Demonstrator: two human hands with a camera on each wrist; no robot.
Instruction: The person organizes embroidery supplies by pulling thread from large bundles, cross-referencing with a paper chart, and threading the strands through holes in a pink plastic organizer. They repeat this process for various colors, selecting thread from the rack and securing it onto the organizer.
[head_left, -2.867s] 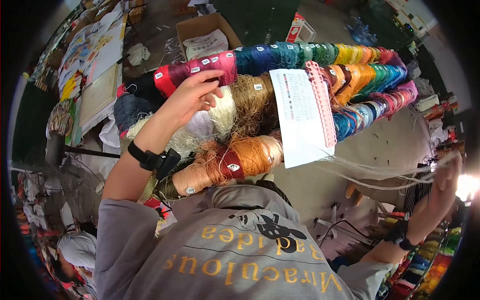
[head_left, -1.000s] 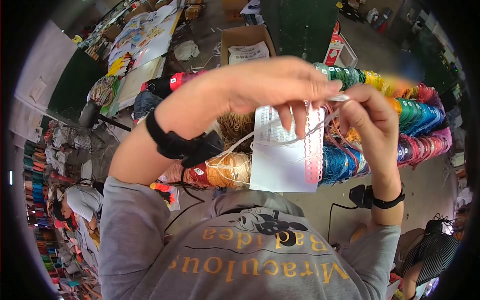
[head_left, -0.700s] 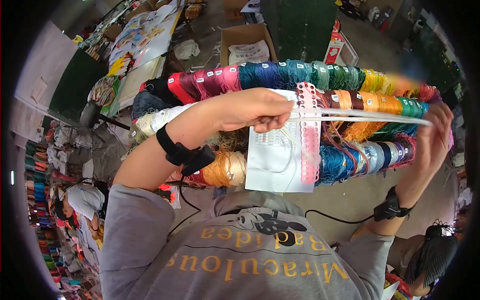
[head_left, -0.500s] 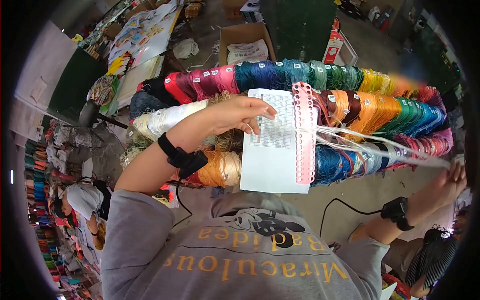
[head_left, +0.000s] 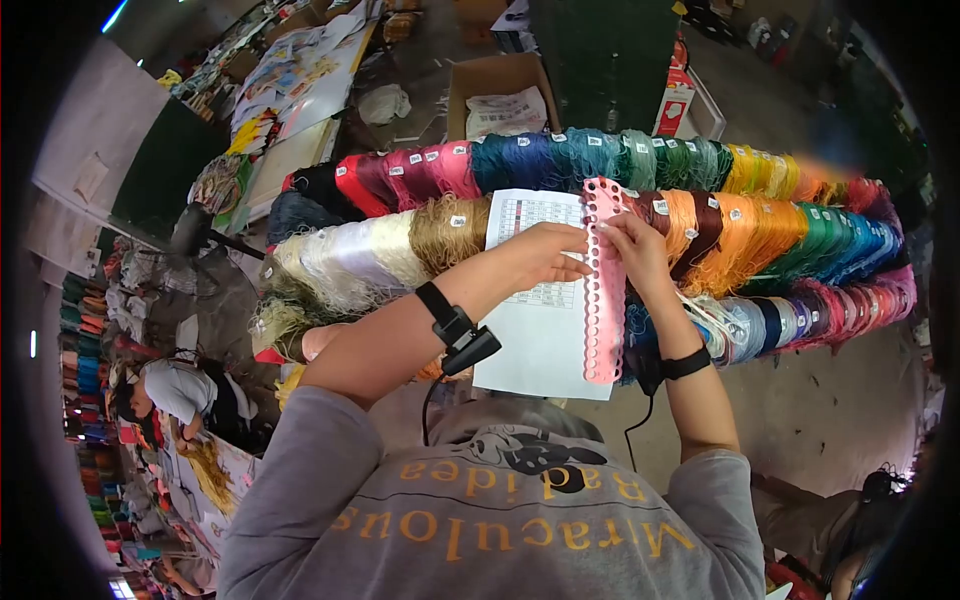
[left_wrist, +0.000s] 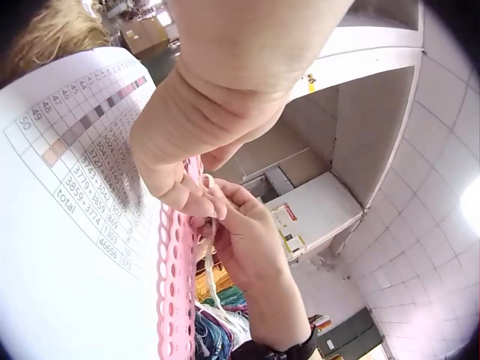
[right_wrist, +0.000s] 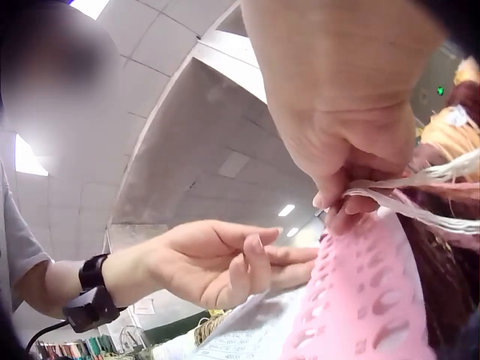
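Observation:
A pink strip with rows of punched holes (head_left: pixel 603 320) lies along the right side of a white printed chart (head_left: pixel 530 355). My right hand (head_left: pixel 640 255) pinches white embroidery thread (right_wrist: pixel 427 216) at the strip's upper part; the strands run off to the right, over the spools. From the left, my left hand (head_left: pixel 545 255) reaches across the chart, its loosely bent fingers at the strip's edge. In the left wrist view a small loop of the thread (left_wrist: pixel 208 180) shows at the strip, close to both hands' fingertips.
Rows of wound thread in many colours (head_left: pixel 540 155) with small white labels stretch behind and both sides of the chart. A cardboard box (head_left: pixel 470 90) stands beyond them. Another person (head_left: pixel 180 395) bends over a surface at the left. Cables hang from both wrist cameras.
My right hand, earlier pulling the white strands far out to the right, has come back to the strip. My left hand has moved right, from the chart to the strip's edge.

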